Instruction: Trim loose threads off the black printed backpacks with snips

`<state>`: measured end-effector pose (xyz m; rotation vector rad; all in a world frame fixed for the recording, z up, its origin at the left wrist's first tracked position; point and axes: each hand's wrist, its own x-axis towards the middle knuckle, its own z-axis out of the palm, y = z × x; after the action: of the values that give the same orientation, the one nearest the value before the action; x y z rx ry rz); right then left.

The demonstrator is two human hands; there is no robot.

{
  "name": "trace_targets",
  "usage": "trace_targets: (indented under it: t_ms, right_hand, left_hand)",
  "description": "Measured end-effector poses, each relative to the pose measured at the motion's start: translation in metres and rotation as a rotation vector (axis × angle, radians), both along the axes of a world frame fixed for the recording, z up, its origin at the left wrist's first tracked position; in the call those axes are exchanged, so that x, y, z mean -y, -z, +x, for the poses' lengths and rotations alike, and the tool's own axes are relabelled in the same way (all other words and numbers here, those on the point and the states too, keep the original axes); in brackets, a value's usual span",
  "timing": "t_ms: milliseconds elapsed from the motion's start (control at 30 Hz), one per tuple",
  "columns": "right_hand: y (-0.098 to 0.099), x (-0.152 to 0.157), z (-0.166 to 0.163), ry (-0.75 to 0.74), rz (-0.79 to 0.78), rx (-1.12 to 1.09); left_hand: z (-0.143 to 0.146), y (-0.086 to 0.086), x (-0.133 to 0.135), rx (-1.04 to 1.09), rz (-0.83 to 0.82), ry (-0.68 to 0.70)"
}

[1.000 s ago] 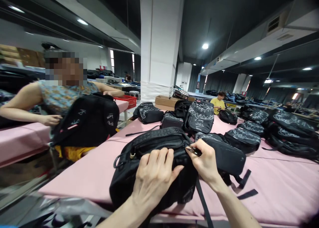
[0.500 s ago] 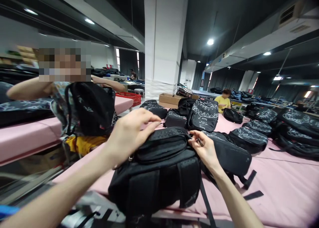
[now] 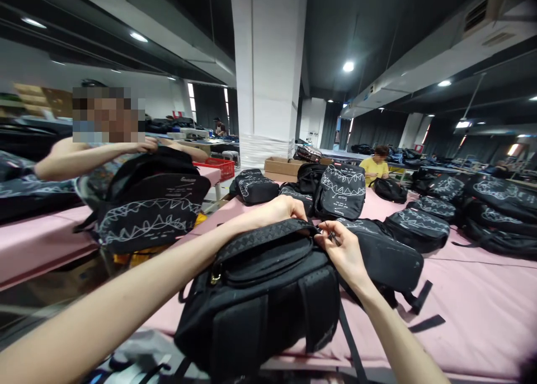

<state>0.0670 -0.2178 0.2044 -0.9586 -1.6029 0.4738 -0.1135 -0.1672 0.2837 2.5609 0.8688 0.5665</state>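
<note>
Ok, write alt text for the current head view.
A person's left hand and right hand are close together at the top of a black backpack on a pink table. More backpacks sit beyond; at left, a co-worker handles another backpack.

Left fingers (image 3: 298, 207) partly hidden behind backpack (image 3: 281, 311)

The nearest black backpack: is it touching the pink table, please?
Touching: the head view shows the nearest black backpack resting on the pink table, with no gap visible between them.
</note>
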Motion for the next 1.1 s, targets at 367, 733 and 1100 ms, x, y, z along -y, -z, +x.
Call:
trace_targets:
  t_ms: [367,733,1100]
  right_hand:
    - [-0.021,-0.028,0.032,-0.119,-0.138,0.056]
    - [-0.042,-0.064,0.025,-0.604,-0.179,0.308]
    - [-0.043,-0.071,0.018,-0.719,-0.153,0.299]
  left_hand:
    - [-0.007,0.011,0.005,-0.024,0.419,0.028]
    - [-0.009,0.016,-0.004,0.008,0.479,0.086]
    - [-0.007,0.014,0.003,-0.043,0.441,0.065]
